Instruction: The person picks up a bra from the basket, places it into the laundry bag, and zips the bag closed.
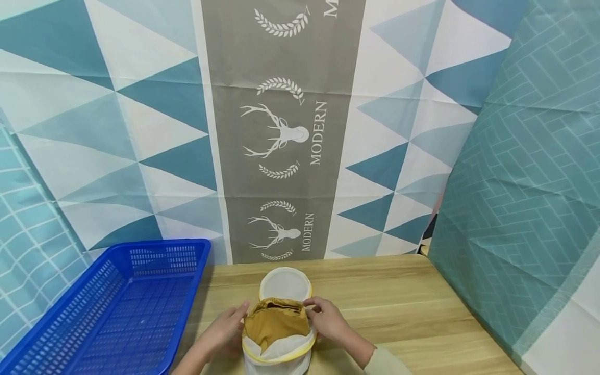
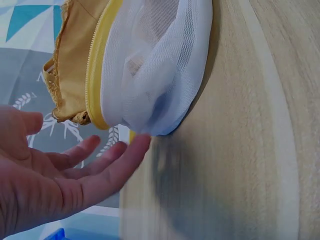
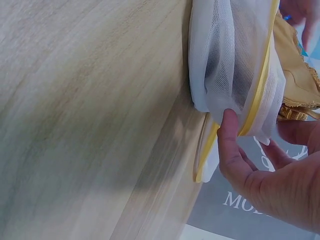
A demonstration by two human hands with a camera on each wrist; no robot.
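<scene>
A white mesh laundry bag (image 1: 276, 367) with a yellow zipper stands on the wooden table, its round lid (image 1: 286, 284) flipped open at the back. Inside sits a mustard-coloured garment (image 1: 276, 325) with frilled trim, bulging above the zipper edge. On the left side, my left hand (image 2: 65, 175) has its fingers spread, one fingertip right at the mesh bag's base. My right hand (image 3: 270, 170) holds the bag's right side, fingers against the outer mesh and thumb by the garment at the rim. The lower part of the garment is hidden within the bag.
To the left lies a large blue plastic basket (image 1: 199, 281) with perforated sides. The wooden table (image 1: 398, 312) extends to the right of the bag. Behind it hangs a patterned cloth (image 1: 281, 182), and a teal sheet (image 1: 525, 208) closes off the right side.
</scene>
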